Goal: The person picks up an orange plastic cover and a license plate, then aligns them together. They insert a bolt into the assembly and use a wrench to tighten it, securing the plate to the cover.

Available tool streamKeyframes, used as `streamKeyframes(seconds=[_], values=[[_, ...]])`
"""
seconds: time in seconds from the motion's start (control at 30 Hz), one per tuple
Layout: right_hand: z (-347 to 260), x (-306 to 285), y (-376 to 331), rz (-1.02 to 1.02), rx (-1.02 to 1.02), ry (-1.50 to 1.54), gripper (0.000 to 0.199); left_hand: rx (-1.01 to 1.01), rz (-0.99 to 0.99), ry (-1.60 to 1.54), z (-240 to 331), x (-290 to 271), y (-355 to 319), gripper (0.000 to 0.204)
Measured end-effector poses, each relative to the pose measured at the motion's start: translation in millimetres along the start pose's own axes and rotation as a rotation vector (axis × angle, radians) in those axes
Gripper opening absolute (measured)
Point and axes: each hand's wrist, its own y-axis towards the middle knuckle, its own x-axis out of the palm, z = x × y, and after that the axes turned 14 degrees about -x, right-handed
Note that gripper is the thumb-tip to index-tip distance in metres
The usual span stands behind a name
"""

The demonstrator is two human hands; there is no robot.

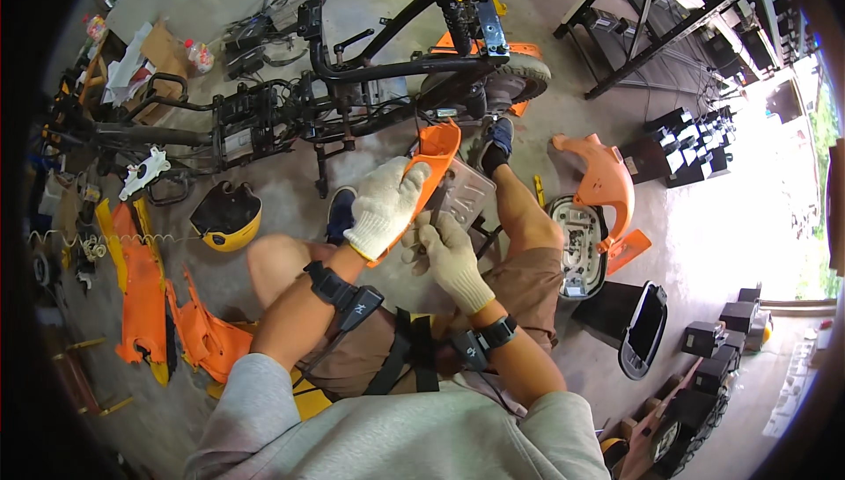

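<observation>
Grip: both gloved hands are closed on one part. The left hand (385, 207) wraps around the orange fender panel (429, 168), and the right hand (451, 257) curls its fingers against the grey plate (464, 198) fixed to the panel's lower end. The piece is held up over the person's knees, just in front of the stripped frame.
Scooter frame (378, 66): black tubing stands bare on the concrete floor (704, 242), its rear wheel (515, 80) still mounted and its wiring exposed. Judging by this, most body panels are already off.
Loose orange panels (145, 291): several lie spread on the floor to the person's left, well apart from the frame.
Curved orange cover (603, 176): lies on the right, beside a grey light housing (576, 247).
Progress: strip-down looks far along; the panel and plate in hand appear still joined, so parting them seems left to do.
Containers: a yellow-rimmed black helmet (226, 216) lies open side up near the left knee, apparently empty. A cardboard box (163, 49) sits at upper left, contents unclear.
</observation>
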Motion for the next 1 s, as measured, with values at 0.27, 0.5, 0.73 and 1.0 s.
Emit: streamKeyframes(seconds=[0.27, 0.5, 0.73, 1.0], values=[[-31, -23, -23, 0.226, -0.112, -0.052, 0.029, 0.004, -0.004, 0.048, 4, -9, -1, 0.038], [-60, -77, -22, 0.123, -0.125, -0.710, 0.032, 0.051, -0.031, 0.051, 2, -16, 6, 0.044], [-86, -77, 10, -0.040, -0.307, -0.967, 0.040, 0.058, -0.002, 0.076, 5, -17, 3, 0.045], [-103, -73, 19, -0.138, -0.319, -1.093, 0.038, 0.044, -0.037, 0.075, 5, -23, 0, 0.045]])
